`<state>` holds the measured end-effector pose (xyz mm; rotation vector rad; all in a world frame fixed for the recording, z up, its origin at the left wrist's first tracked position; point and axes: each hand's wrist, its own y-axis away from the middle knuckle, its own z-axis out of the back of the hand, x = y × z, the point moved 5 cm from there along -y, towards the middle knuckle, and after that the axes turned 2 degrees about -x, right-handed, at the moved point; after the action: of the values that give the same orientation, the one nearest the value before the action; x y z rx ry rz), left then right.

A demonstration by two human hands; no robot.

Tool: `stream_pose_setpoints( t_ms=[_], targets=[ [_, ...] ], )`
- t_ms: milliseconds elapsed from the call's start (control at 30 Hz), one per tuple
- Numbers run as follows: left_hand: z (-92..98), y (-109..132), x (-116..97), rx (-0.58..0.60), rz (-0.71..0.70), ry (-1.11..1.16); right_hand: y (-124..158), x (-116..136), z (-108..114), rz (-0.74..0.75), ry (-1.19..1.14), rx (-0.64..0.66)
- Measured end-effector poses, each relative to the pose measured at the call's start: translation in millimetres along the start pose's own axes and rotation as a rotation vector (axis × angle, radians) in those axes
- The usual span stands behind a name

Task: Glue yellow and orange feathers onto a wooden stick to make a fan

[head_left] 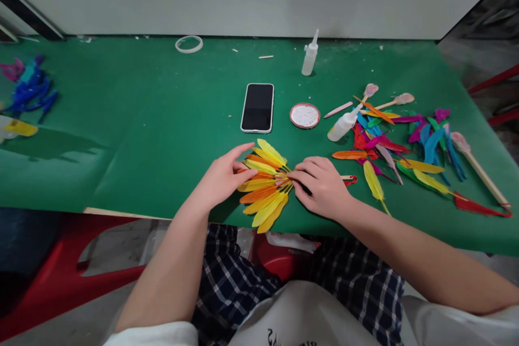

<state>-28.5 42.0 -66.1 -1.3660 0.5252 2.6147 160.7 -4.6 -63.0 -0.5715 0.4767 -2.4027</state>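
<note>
A fan of yellow and orange feathers (265,189) lies near the front edge of the green table (141,135). My left hand (224,175) rests on the fan's left side, fingers stretched out flat over the feathers. My right hand (320,184) sits at the fan's right end, fingers curled and pinched where the quills meet. A wooden stick with a red tip (349,178) pokes out from under my right hand.
A black phone (258,107) lies face up behind the fan. Beside it are a round lid of white glue (305,115), a lying glue bottle (343,124) and an upright one (310,55). Loose coloured feathers (405,146) and wooden sticks (480,170) cover the right; blue feathers (30,89) lie far left.
</note>
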Motion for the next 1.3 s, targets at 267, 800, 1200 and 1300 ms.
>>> stream_pose_setpoints(
  t_ms=[267, 800, 1200, 1300],
  targets=[
    [4.2, 1.4, 0.3, -0.002, 0.007, -0.01, 0.4, 0.4, 0.2, 0.005, 0.015, -0.004],
    [1.0, 0.3, -0.1, 0.03, 0.017, 0.017, 0.6, 0.4, -1.1, -0.002, 0.008, 0.006],
    [-0.2, 0.4, -2.2, 0.034, -0.02, -0.048, 0.4, 0.8, -0.9, -0.001, 0.013, 0.014],
    [-1.9, 0.3, -3.2, 0.049, -0.023, -0.04, 0.0, 0.9, -1.1, -0.006, 0.014, 0.016]
  ],
)
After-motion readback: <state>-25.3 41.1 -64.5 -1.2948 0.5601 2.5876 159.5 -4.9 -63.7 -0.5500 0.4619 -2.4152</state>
